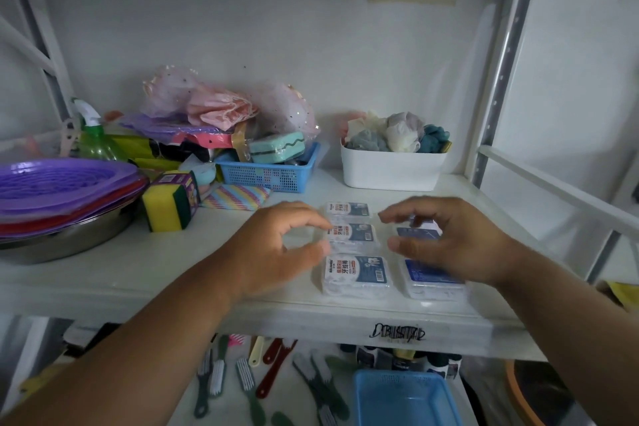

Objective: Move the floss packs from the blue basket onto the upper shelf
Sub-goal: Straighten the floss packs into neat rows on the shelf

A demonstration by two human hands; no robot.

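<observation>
Several clear floss packs with blue and white labels lie in two rows on the white upper shelf (pixel 207 287). The nearest left pack (pixel 356 275) and nearest right pack (pixel 432 282) sit close to the shelf's front edge. My left hand (pixel 276 249) hovers beside the left row, thumb and fingers curled apart, its fingertips at the middle pack (pixel 352 235). My right hand (pixel 456 239) hovers over the right row with fingers spread, covering part of it. Neither hand holds a pack. The blue basket (pixel 404 398) stands on the lower shelf below, with nothing visible inside.
A second blue basket (pixel 269 176) with sponges and a white bin (pixel 390 169) of cloths stand at the back. Purple plates (pixel 65 190) on a metal bowl and a yellow sponge pack (pixel 169 201) sit at the left. Brushes (pixel 242 380) lie on the lower shelf.
</observation>
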